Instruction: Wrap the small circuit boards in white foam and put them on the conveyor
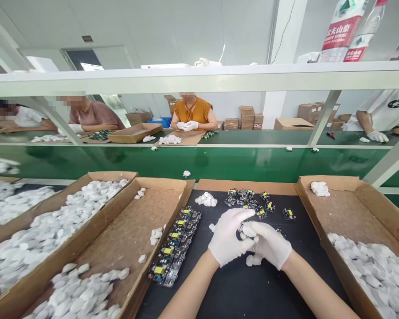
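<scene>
I see the left hand (228,234) and right hand (270,243), fingers pinching one white piece (248,229), probably to steady it; circuit boards (262,214) lie farther off, likely for easy reach.

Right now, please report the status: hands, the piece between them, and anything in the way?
Left hand and right hand together, holding a small white piece. Piece partly hidden. Possible obstacles: loose circuit boards just beyond, white lumps on near side.

Factory assembly line, gloved workers (194,111), long green belt (232,162), circuit boards (174,243), cardboard trays (129,221)
</scene>
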`<action>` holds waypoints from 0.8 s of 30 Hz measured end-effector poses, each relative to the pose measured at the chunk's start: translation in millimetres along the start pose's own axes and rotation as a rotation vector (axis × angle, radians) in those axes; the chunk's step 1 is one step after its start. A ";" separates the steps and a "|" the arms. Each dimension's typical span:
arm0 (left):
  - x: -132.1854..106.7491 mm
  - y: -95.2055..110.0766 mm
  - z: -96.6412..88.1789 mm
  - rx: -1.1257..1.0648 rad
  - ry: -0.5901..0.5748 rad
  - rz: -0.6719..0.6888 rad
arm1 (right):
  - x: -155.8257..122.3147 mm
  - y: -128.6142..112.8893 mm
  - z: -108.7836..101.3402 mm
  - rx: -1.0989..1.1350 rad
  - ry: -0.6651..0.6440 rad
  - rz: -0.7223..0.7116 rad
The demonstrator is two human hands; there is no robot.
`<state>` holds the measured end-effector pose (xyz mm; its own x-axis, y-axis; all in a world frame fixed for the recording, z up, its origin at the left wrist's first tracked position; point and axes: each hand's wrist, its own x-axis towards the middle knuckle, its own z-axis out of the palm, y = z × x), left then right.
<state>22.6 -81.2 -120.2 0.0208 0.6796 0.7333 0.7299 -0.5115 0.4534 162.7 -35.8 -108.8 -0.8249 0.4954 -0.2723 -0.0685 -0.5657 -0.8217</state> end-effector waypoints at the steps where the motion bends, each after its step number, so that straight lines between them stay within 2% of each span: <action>1: -0.5 -0.5 0.1 0.041 0.015 0.033 | -0.2 -0.8 0.0 0.003 0.025 -0.001; 4: -2.9 -4.4 0.0 0.188 0.076 0.184 | -0.1 -2.3 1.1 -0.021 0.112 0.000; 6: -4.3 -7.7 -0.3 0.251 0.101 0.234 | 0.7 -2.1 2.1 -0.068 0.157 -0.030; 12: -5.8 -12.6 1.3 0.249 0.074 0.171 | 5.5 -0.6 3.1 -0.284 0.355 -0.195; 15: -5.9 -12.3 3.9 0.131 -0.040 0.034 | 6.6 -1.5 1.5 -0.224 0.338 -0.210; 18: -5.3 -10.9 4.4 -0.025 -0.229 -0.113 | 4.7 -2.6 0.7 -0.229 0.299 -0.141; 21: -4.2 -10.6 1.9 -0.172 -0.406 -0.134 | 2.6 -2.6 1.6 -0.339 0.285 -0.057; 24: -3.4 -10.9 -1.2 -0.258 -0.457 -0.141 | 3.1 -1.0 1.5 -0.325 0.269 0.041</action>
<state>13.7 -78.5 -127.0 0.2717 0.8809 0.3875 0.5571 -0.4723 0.6831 159.4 -34.7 -108.1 -0.6447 0.6552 -0.3937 0.1777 -0.3725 -0.9109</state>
